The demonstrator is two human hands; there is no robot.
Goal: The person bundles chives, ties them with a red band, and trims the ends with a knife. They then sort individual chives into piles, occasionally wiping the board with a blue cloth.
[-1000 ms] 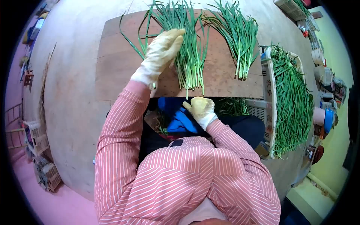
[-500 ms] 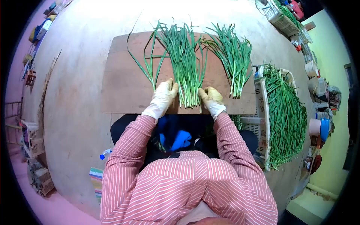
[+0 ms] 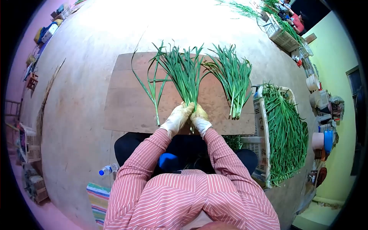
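Gloved in pale, stained gloves, my left hand (image 3: 178, 117) and my right hand (image 3: 200, 119) are close together around the pale lower stalks of a bunch of garlic chives (image 3: 184, 71). Its long green leaves fan out away from me over a brown board (image 3: 124, 96); a few white stalk ends poke out below my hands. To the left lies a loose chive stalk (image 3: 152, 92) with long, bent leaves. A second bunch of chives (image 3: 234, 82) rests untouched on the right of the board.
Right of the board stands a white plastic crate (image 3: 265, 132) heaped with more chives (image 3: 285, 142). A water bottle (image 3: 109, 169) and a striped mat (image 3: 97, 201) are on the floor at left. Another person (image 3: 297, 22) is at the far right, beside more crates (image 3: 283, 36).
My hands have come together from either side of the bunch and closed around its stalk ends, gathering them tighter. The camera view has tilted up, so the board appears lower.
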